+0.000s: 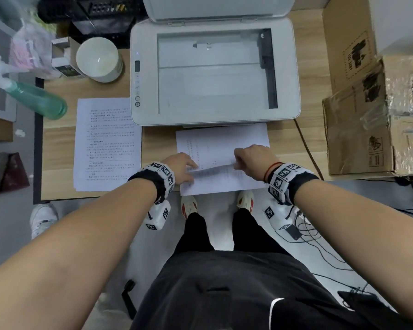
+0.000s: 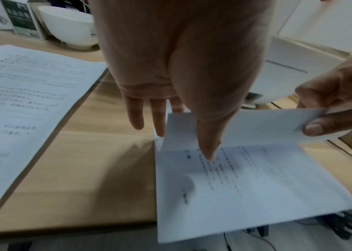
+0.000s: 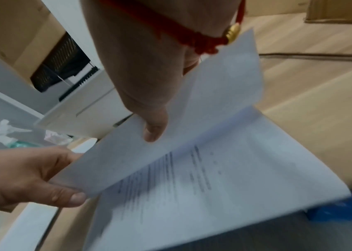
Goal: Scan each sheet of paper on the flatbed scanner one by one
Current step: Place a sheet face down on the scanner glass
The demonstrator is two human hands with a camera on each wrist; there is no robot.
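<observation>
peeling the top sheet off the pile

working from the left: a separate printed stack (image 1: 106, 144) lies flat on the desk (image 1: 57, 96), just left of the scanner (image 1: 215, 70), whose lid is up and whose glass is bare. the left hand (image 1: 180, 167) has its thumb curled against one edge of the top sheet (image 2: 246, 127), with the other fingers (image 2: 136, 117) hanging fairly straight behind it. that sheet is lifted and folding over above the pile (image 1: 222, 184), which sits in front of the scanner with its near edge over the desk's lip. the right hand (image 1: 253, 158) pinches the sheet's opposite edge, thumb on top.

to do this well, i'd keep both edges level, check only one sheet comes up, and avoid dragging the overhanging pile off the desk.

motion blur makes the print unreadable. whether a second sheet clings beneath is hard to tell. the fingers of the right hand under the paper are hidden.
</observation>
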